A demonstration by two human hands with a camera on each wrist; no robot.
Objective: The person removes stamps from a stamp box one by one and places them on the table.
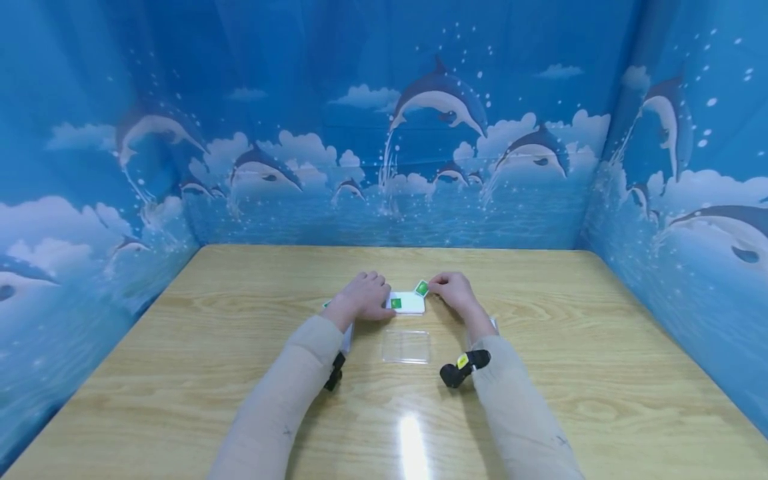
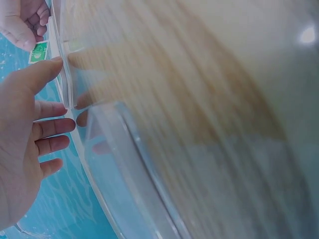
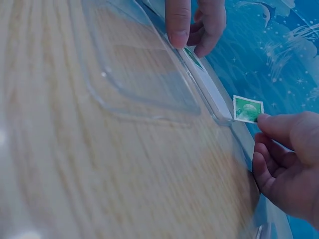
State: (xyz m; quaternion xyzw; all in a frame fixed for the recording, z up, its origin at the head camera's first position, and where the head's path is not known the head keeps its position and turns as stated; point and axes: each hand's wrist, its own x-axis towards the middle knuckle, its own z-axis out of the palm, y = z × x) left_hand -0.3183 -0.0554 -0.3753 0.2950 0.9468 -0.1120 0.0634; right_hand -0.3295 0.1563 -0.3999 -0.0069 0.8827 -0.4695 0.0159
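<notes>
A green stamp with a white toothed border is pinched by its corner between the thumb and forefinger of my right hand. It overlaps the far right corner of a flat white rectangular block in the head view. Another green stamp lies on the block's top. At the block's left end rests my left hand, with its thumb by the near edge. In the left wrist view the fingers of that hand are loosely extended, and part of the block is hidden.
A clear plastic case lies on the wooden table just in front of the block. Pale objects show partly under the left wrist, and another beside the right wrist. Dolphin-printed curtains enclose the back and sides.
</notes>
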